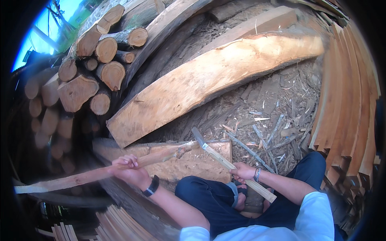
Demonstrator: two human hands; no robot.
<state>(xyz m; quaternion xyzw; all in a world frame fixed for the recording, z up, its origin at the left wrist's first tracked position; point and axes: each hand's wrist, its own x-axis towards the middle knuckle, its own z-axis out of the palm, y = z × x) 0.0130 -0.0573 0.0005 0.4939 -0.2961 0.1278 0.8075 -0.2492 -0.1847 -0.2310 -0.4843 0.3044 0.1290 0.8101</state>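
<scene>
My left hand (130, 170) is closed round a long, peeled wooden pole (76, 178). The pole slants across the left side, and its knotty far end lies over a thick sawn wooden block (175, 164). In my right hand (243, 172) is a wooden-handled tool (218, 156) with a narrow grey metal head. I grip it about mid-handle, with the butt sticking out below my fist. The metal head is close to the knotty end of the pole; whether they touch I cannot tell. The exact kind of tool does not show clearly.
Beyond the block lies a large, curved sawn slab (213, 76). Cut logs (111, 75) are stacked at the upper left. Long boards (341, 104) stand along the right. Sticks (251, 150) and wood chips cover the ground near my bent knees. More boards (120, 225) lie lower left.
</scene>
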